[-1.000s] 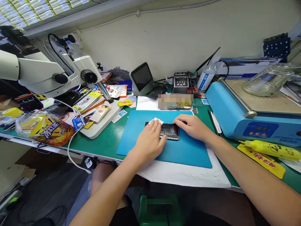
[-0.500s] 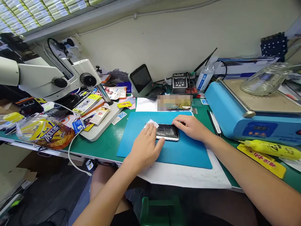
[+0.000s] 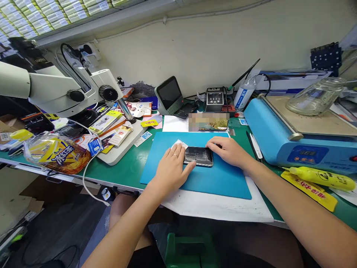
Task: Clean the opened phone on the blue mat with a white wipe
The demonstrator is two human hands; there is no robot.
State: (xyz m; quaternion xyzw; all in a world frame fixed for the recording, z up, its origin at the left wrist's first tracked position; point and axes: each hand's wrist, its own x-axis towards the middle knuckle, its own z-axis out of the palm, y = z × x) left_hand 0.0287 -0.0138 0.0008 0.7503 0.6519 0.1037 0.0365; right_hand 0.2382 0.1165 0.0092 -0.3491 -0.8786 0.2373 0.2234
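A phone (image 3: 198,156) with a dark, streaked, shiny face lies flat on the blue mat (image 3: 217,182). Over its left end rests my left hand (image 3: 172,163), fingers stretched forward and close together, pressing a folded white tissue (image 3: 181,142). Most of the tissue is under the fingers, and the thumb reaches along the phone's near side. At the far right corner, my right hand (image 3: 223,149) grips the phone's edge with bent fingers; its fingertips are partly hidden.
Behind the mat lies a second phone (image 3: 213,123) with a lit screen. A microscope (image 3: 69,93) and a drink bottle (image 3: 58,154) stand left. On the right are a blue heating machine (image 3: 279,137) with a glass jar (image 3: 315,98), pen-like tools (image 3: 255,145) and a yellow tube (image 3: 320,178).
My left hand with the tissue has slid slightly left along the phone, uncovering a little more of its face. My right hand stays at the corner. The view has shifted slightly.
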